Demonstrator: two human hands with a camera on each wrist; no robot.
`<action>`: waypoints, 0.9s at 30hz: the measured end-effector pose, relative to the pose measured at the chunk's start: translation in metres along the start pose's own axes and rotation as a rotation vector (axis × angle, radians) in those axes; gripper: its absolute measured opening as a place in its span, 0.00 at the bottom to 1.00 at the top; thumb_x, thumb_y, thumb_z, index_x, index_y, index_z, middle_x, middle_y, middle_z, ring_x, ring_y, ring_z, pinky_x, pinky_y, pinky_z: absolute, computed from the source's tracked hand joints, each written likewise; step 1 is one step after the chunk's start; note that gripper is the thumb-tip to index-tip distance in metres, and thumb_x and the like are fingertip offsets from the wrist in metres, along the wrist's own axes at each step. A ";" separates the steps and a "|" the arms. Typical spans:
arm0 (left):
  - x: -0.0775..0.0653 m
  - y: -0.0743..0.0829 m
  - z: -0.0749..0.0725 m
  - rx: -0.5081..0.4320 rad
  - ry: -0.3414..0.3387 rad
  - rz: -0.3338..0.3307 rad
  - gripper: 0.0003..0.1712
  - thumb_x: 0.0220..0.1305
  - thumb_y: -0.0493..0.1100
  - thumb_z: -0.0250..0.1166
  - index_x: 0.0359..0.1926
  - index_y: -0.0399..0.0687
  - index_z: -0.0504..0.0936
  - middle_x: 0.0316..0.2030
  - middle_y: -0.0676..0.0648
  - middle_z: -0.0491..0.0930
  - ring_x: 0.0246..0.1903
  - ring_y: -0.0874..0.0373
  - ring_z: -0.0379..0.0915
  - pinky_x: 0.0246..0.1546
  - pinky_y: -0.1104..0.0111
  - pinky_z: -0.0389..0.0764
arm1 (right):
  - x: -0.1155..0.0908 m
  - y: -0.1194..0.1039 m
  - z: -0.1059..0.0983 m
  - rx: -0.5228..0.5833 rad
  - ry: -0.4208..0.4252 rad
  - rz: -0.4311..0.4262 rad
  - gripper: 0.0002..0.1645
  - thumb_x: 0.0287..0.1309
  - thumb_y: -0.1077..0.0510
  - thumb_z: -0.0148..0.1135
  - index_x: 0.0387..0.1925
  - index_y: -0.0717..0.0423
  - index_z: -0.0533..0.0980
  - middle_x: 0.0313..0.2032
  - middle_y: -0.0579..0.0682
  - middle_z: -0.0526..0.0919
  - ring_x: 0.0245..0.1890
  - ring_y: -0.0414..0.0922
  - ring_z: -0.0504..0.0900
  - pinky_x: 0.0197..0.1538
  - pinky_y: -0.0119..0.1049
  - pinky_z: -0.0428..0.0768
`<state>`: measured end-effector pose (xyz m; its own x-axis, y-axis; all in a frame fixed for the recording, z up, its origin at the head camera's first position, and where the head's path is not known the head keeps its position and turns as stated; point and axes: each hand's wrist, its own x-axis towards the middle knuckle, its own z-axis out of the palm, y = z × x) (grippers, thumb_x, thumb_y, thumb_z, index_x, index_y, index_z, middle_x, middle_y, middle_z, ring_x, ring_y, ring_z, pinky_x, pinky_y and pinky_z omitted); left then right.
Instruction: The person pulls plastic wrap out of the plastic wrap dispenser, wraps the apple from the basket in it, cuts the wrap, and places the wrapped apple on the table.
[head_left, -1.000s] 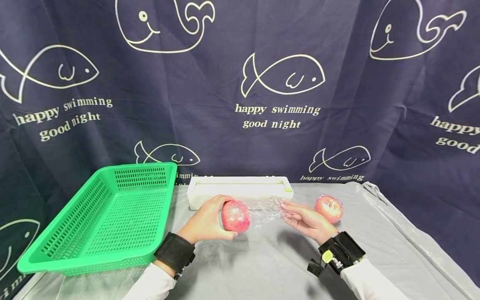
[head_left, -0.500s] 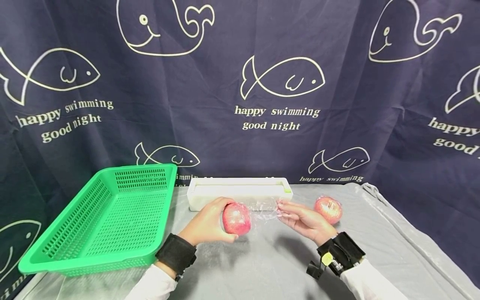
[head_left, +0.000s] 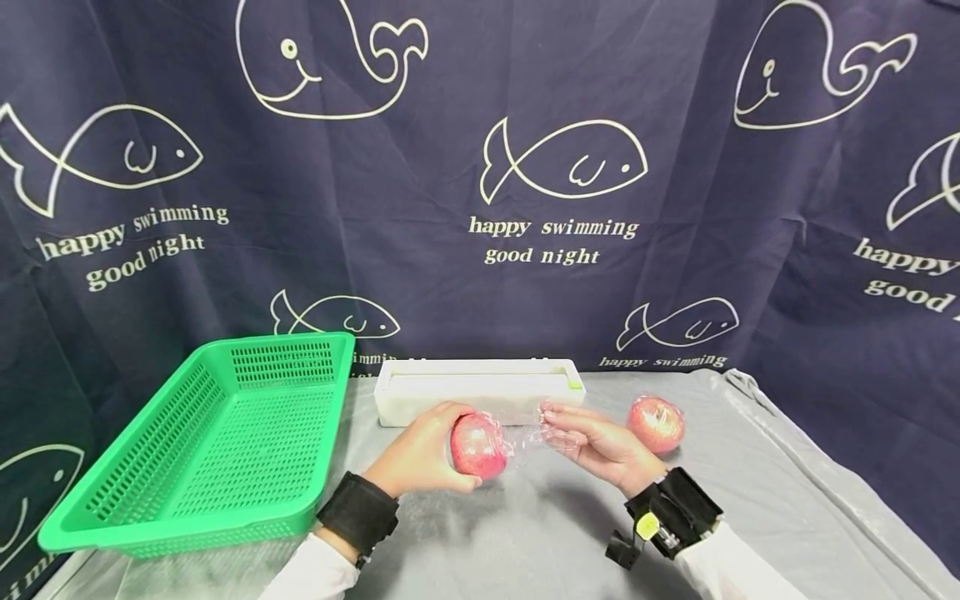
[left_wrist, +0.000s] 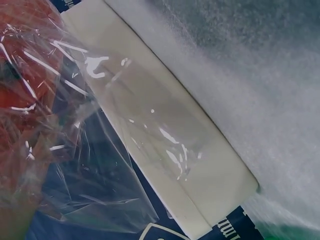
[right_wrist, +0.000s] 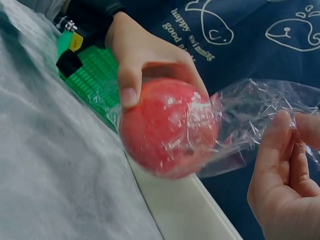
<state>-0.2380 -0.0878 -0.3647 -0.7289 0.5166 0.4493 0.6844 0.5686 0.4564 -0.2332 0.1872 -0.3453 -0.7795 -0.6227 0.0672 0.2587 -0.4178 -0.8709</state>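
Observation:
My left hand (head_left: pixel 423 450) grips a red apple (head_left: pixel 478 447) from its left side, thumb and fingers curled round it, above the table. Clear cling film (right_wrist: pixel 250 115) covers the apple and stretches off to the right. My right hand (head_left: pixel 603 446) pinches the free end of that film between thumb and fingers, as the right wrist view shows. In the left wrist view the film hangs in loose creases before a white box, and the apple shows only in part.
Behind the hands stands a long white cling film dispenser box (head_left: pixel 480 402). A second film-wrapped apple (head_left: pixel 656 423) sits on the grey cloth at the right. At the left is a green plastic basket (head_left: pixel 198 521); a dark blue printed curtain (head_left: pixel 420 233) hangs behind.
My right hand has come leftward toward the apple, and the stretch of film between the hands is shorter. The held apple has shifted slightly right and down in the view.

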 end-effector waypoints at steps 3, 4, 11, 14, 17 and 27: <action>0.000 0.001 0.002 0.003 0.003 0.001 0.42 0.31 0.51 0.79 0.53 0.50 0.75 0.47 0.54 0.78 0.47 0.63 0.75 0.50 0.66 0.80 | 0.003 0.001 0.006 0.000 -0.006 -0.009 0.15 0.67 0.68 0.47 0.44 0.54 0.80 0.41 0.45 0.86 0.43 0.36 0.84 0.52 0.27 0.80; 0.000 0.001 0.002 0.001 0.002 0.000 0.42 0.31 0.51 0.79 0.53 0.50 0.75 0.46 0.54 0.79 0.46 0.63 0.75 0.50 0.66 0.80 | 0.004 0.002 0.008 -0.006 -0.005 -0.011 0.14 0.67 0.67 0.48 0.44 0.54 0.80 0.42 0.45 0.86 0.43 0.36 0.84 0.52 0.27 0.80; -0.001 0.003 0.004 -0.003 0.007 -0.007 0.42 0.31 0.51 0.80 0.53 0.49 0.75 0.46 0.54 0.79 0.45 0.63 0.75 0.49 0.68 0.81 | 0.012 0.004 0.019 -0.088 0.034 -0.018 0.12 0.66 0.65 0.53 0.42 0.50 0.81 0.41 0.41 0.85 0.42 0.33 0.83 0.51 0.26 0.80; -0.001 0.003 0.005 -0.001 0.012 -0.010 0.42 0.31 0.51 0.80 0.53 0.50 0.75 0.45 0.54 0.79 0.45 0.63 0.75 0.48 0.68 0.81 | 0.015 0.005 0.023 -0.129 0.063 -0.007 0.12 0.65 0.64 0.54 0.41 0.48 0.81 0.40 0.40 0.85 0.42 0.32 0.83 0.51 0.26 0.80; -0.002 0.003 0.006 0.004 0.016 -0.010 0.42 0.31 0.52 0.80 0.53 0.50 0.75 0.45 0.54 0.79 0.45 0.63 0.75 0.48 0.68 0.81 | 0.019 0.007 0.027 -0.172 0.079 0.000 0.12 0.64 0.64 0.56 0.40 0.46 0.82 0.39 0.38 0.85 0.41 0.31 0.82 0.50 0.25 0.80; 0.003 0.005 0.009 0.055 -0.001 0.006 0.42 0.31 0.54 0.78 0.51 0.48 0.75 0.44 0.53 0.79 0.44 0.63 0.75 0.48 0.69 0.80 | 0.025 0.015 0.036 -0.329 0.095 -0.005 0.11 0.65 0.60 0.55 0.39 0.43 0.82 0.39 0.35 0.85 0.42 0.30 0.82 0.50 0.25 0.79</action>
<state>-0.2368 -0.0773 -0.3677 -0.7248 0.5208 0.4510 0.6866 0.5998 0.4109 -0.2282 0.1421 -0.3388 -0.8341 -0.5502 0.0397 0.0691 -0.1756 -0.9820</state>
